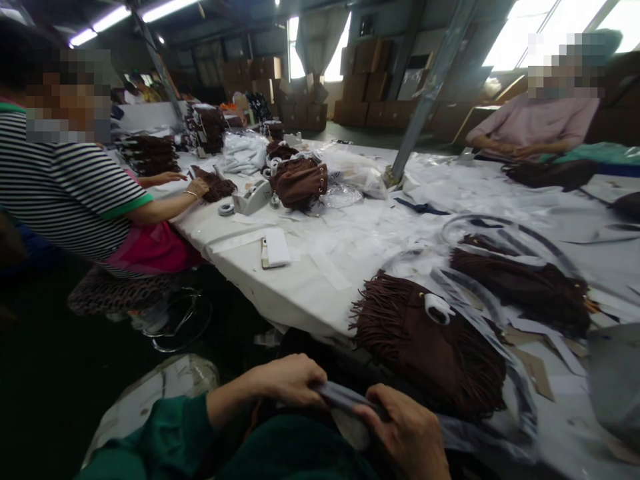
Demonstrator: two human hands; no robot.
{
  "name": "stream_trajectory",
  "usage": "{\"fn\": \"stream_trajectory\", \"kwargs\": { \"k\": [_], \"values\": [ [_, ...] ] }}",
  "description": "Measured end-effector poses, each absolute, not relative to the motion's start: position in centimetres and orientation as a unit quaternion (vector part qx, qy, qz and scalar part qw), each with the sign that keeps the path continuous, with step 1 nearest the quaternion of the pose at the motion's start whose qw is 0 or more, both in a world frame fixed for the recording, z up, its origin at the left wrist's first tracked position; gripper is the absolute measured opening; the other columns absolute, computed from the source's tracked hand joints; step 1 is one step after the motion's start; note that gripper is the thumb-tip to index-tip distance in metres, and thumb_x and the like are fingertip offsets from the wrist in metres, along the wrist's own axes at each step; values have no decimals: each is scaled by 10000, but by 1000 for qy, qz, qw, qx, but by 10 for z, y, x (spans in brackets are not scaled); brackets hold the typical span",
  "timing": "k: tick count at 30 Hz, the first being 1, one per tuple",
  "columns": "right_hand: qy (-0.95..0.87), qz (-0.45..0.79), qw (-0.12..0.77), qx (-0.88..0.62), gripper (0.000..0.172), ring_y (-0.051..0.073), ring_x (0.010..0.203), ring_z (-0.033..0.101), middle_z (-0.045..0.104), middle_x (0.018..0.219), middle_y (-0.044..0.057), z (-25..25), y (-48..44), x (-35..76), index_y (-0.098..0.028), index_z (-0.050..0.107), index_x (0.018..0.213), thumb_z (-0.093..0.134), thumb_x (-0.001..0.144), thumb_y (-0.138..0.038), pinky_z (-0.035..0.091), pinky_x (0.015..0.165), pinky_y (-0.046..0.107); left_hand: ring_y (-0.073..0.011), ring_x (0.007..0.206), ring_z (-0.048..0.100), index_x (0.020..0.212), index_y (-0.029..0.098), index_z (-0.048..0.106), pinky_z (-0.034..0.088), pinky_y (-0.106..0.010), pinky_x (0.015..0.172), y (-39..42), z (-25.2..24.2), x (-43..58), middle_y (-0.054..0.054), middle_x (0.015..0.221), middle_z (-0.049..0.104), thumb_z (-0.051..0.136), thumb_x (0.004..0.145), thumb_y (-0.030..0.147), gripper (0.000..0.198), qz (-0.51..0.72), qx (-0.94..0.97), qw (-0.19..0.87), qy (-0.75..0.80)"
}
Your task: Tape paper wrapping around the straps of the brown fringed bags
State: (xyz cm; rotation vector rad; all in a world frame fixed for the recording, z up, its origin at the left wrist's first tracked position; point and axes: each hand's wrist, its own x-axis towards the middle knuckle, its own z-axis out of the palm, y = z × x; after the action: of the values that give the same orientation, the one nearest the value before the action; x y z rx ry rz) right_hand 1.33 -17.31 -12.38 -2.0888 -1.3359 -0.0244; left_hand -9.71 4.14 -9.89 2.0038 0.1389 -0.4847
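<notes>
Both my hands are low in front of me, near the table's front edge. My left hand (295,380) is closed on one end of a narrow grey strip (345,398), which looks like a plastic-wrapped strap. At its other end my right hand (407,427) grips the strip between thumb and fingers. A pale piece (353,427) hangs below it, too blurred to name. Just beyond my right hand lies a dark brown fringed bag (420,327) with a white wrapped ring on it. Behind that rests a second brown bag (525,283) with looped, plastic-wrapped straps.
A white-covered table (280,293) runs away from me. On it are a phone (274,249), a tape dispenser (253,198), a brown drawstring bag (300,183) and brown stacks (150,153). One co-worker in stripes (65,180) works at left, another person (540,127) at far right. A metal post (425,100) stands mid-table.
</notes>
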Motion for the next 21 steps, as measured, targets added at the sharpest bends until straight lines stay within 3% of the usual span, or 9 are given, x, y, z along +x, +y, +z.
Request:
{"fn": "stream_trajectory", "kwargs": {
  "k": [2, 5, 8, 11, 14, 18, 21],
  "values": [
    [-500, 57, 336, -796, 354, 185, 627, 649, 691, 714, 26, -127, -171, 13, -216, 641, 898, 630, 806, -557, 427, 561, 245, -61, 441, 339, 653, 164, 543, 216, -186, 407, 42, -101, -95, 73, 518, 392, 660, 743, 437, 310, -160, 757, 619, 133],
    [-451, 188, 366, -792, 356, 194, 691, 658, 701, 805, 4, -130, -161, 6, -232, 610, 1040, 726, 737, -380, 466, 605, 245, -47, 371, 305, 709, 161, 527, 214, -179, 349, 38, -103, -88, 84, 519, 401, 666, 717, 396, 273, -78, 591, 775, 210],
    [-381, 278, 428, -771, 296, 162, 588, 589, 650, 691, -24, -129, -148, -5, -206, 631, 975, 715, 716, -323, 440, 549, 231, -45, 385, 322, 675, 157, 501, 253, -168, 350, 27, -108, -79, 69, 534, 427, 684, 703, 364, 278, 74, 437, 862, 247],
    [-284, 325, 532, -728, 338, 138, 528, 516, 600, 629, -21, -127, -140, -13, -173, 649, 908, 699, 727, -454, 407, 493, 222, -52, 451, 384, 673, 152, 495, 344, -167, 430, 10, -117, -73, 56, 567, 446, 711, 713, 379, 316, 170, 328, 891, 262],
    [-177, 322, 621, -692, 474, 127, 475, 478, 554, 565, -23, -125, -138, -13, -154, 649, 948, 640, 751, -584, 396, 454, 222, -74, 511, 448, 686, 151, 507, 395, -191, 504, -9, -126, -73, 38, 603, 483, 744, 699, 364, 319, 177, 303, 901, 254],
    [-151, 291, 648, -688, 555, 168, 550, 555, 593, 605, 3, -123, -142, -8, -151, 667, 1007, 655, 722, -628, 464, 513, 248, -88, 561, 464, 696, 144, 528, 404, -210, 566, -21, -134, -81, 21, 630, 504, 721, 739, 407, 329, 157, 348, 895, 229],
    [-201, 291, 625, -696, 476, 194, 648, 601, 649, 716, 38, -122, -144, -7, -154, 694, 925, 626, 763, -597, 502, 595, 262, -116, 667, 510, 858, 119, 619, 417, -225, 652, -13, -129, -89, -13, 740, 576, 757, 697, 420, 368, 88, 457, 866, 183]
  ]
}}
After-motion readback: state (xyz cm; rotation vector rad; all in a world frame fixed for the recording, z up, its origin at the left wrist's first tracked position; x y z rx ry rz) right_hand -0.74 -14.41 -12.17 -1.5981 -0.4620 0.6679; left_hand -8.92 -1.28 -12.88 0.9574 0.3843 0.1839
